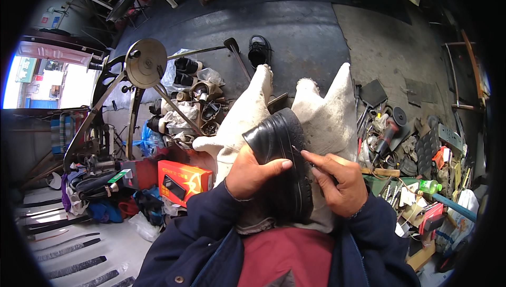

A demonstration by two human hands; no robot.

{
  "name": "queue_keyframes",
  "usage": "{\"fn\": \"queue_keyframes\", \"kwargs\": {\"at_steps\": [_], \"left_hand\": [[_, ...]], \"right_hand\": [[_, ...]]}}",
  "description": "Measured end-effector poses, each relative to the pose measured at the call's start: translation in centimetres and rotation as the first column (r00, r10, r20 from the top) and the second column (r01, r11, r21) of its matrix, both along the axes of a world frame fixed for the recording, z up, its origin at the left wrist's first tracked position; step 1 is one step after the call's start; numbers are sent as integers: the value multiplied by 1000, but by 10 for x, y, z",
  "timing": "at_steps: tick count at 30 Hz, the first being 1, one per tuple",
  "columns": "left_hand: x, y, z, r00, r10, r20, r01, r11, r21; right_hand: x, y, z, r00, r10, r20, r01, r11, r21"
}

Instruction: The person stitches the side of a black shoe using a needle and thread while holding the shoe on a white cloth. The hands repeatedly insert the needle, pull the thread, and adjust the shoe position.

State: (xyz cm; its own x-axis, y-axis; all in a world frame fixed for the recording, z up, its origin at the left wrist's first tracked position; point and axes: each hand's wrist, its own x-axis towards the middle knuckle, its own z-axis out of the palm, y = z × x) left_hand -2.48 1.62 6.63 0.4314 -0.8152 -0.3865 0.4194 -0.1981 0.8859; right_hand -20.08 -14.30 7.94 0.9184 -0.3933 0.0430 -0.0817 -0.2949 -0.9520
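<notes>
A black leather shoe (271, 134) rests on my lap, its thick sole edge turned to the right. My left hand (255, 171) grips its upper from the left, thumb laid over the leather. Close to the sole's seam, my right hand (340, 181) has thumb and index finger pinched together. A thin pale glint shows on the shoe by that fingertip; whether it is a needle or thread I cannot make out. Beneath the shoe, a soiled off-white cover (332, 107) spreads over my legs.
A hand-cranked machine with a round wheel (146, 63) stands at left, near a heap of shoes (187, 105) and a red-orange box (184, 181). Another black shoe (259, 50) lies ahead on the floor. Tools and an angle grinder (387, 134) crowd the right side.
</notes>
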Motion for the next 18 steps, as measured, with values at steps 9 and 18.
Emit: {"fn": "queue_keyframes", "kwargs": {"at_steps": [9, 18], "left_hand": [[7, 4, -4, 997, -20, -81, 19, 1000, -15], [16, 7, -11, 987, -68, -142, 64, 997, -36]], "right_hand": [[4, -2, 4, 991, 99, -94, -107, 991, -79], [12, -2, 1, 981, 116, -154, -60, 944, 323]]}}
